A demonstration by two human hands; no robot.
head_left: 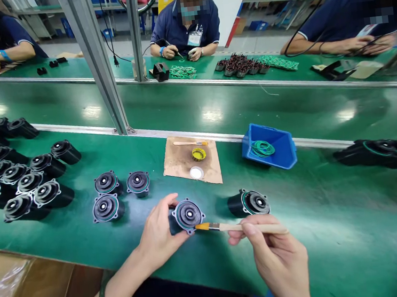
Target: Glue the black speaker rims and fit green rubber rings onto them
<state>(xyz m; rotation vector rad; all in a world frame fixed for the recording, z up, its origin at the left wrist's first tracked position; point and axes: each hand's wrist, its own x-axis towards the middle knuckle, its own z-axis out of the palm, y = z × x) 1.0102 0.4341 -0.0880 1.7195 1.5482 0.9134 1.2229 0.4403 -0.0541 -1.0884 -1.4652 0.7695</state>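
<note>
My left hand (160,235) grips a black motor housing (188,215) by its sides, its round ringed face tilted up toward me. A green O-ring runs around that face. In my right hand (278,253) is a paintbrush (242,227) with a pale wooden handle, pinched between thumb and fingers. Its orange bristles touch the lower right rim of the housing. Just beyond my right hand, another black housing (248,203) lies tilted on the green table. Three more housings (108,208) with green rings stand to the left of my left hand.
A cardboard sheet (172,165) holds a second brush (189,143), a yellow lid (199,154) and a white disc (196,173). Right of it, a blue bin (284,151) contains green O-rings (263,148). Several housings (32,182) crowd the left; more lie far right. A metal post (95,60) rises behind. Co-workers sit opposite.
</note>
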